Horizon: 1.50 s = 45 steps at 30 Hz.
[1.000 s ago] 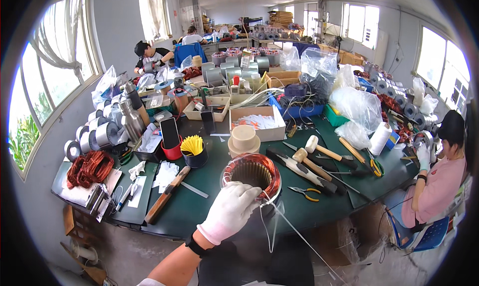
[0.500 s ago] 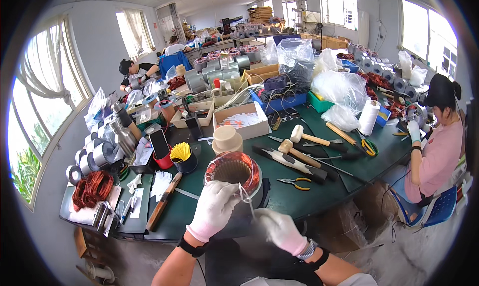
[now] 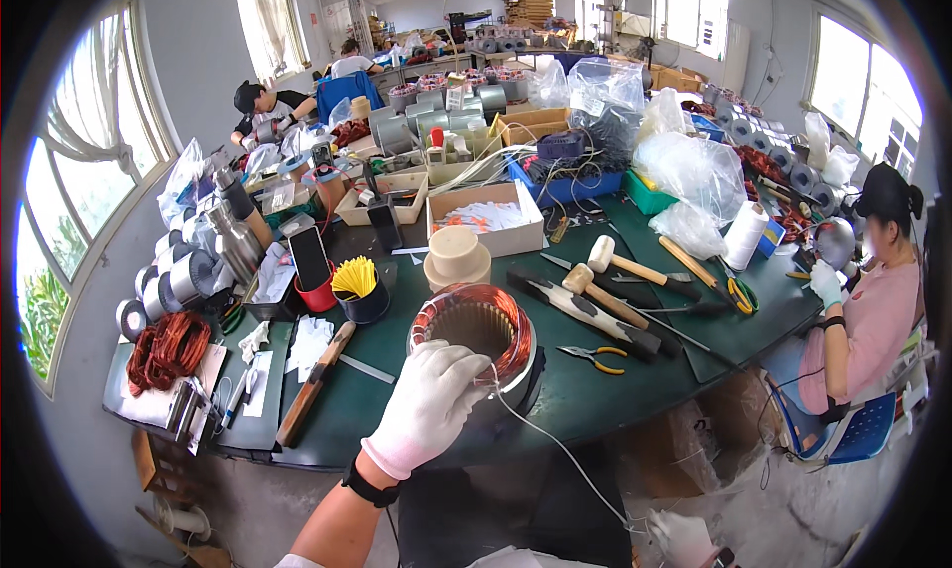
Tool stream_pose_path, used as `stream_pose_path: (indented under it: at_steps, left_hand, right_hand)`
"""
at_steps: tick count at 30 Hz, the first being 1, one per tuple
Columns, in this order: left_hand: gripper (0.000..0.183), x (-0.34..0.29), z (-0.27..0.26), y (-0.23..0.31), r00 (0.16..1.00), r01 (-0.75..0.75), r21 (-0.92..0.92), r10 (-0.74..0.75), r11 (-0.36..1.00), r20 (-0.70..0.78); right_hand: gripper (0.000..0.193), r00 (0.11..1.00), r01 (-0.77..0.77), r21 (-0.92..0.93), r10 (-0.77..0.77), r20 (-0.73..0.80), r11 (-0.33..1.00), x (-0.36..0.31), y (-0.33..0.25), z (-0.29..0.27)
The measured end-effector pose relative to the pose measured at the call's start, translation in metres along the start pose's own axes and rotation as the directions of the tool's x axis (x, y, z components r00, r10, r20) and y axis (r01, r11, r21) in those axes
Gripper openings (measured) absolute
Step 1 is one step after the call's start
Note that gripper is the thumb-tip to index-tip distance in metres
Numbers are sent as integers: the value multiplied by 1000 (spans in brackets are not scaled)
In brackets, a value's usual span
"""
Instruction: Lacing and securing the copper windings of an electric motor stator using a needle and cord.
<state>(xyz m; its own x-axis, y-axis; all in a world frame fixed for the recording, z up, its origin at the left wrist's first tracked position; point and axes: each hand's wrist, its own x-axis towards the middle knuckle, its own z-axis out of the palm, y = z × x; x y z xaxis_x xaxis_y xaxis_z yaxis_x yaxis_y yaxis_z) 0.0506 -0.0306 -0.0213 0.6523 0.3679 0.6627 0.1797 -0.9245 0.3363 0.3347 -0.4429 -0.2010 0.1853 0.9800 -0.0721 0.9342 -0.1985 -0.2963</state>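
Observation:
A motor stator with copper windings around its top stands at the table's near edge, its slotted bore facing up. My left hand, in a white glove, is closed on the near side of its winding rim; the fingertips are partly hidden. From beside those fingers a thin white cord runs down to the right, fairly straight. Its far end reaches my gloved right hand low in the picture, well away from the stator, with fingers closed on the cord. A stacked round cream block stands just behind the stator.
A wood-handled tool lies left, beside a cup of yellow strips. Yellow-handled pliers, mallets and a dark worn bar lie right. A box of paper slips stands behind. A co-worker sits far right.
My right hand has moved from beside the stator down and to the right, drawing out a long stretch of cord. My left hand stays at the winding rim. The view has shifted slightly.

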Motion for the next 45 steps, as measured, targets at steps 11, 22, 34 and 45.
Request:
stream_pose_path:
  at_steps: [11, 22, 34, 45]
  left_hand:
    - [38, -7, 4, -8, 999, -26, -43, 24, 999, -40]
    - [33, -1, 4, -19, 998, -45, -160, 37, 986, -50]
    - [32, -5, 3, -13, 999, 6, -99, -10, 995, -49]
    - [33, 0, 1, -16, 999, -2, -11, 1, 1000, -43]
  right_hand:
    - [26, 962, 51, 963, -273, 24, 265, 200, -191, -100]
    - [38, 895, 442, 892, -24, -446, -92, 244, -221, -119]
    - [23, 872, 488, 805, -145, -468, 338, 243, -226, -116]
    - [34, 812, 451, 484, -119, -571, 750, 195, -181, -129]
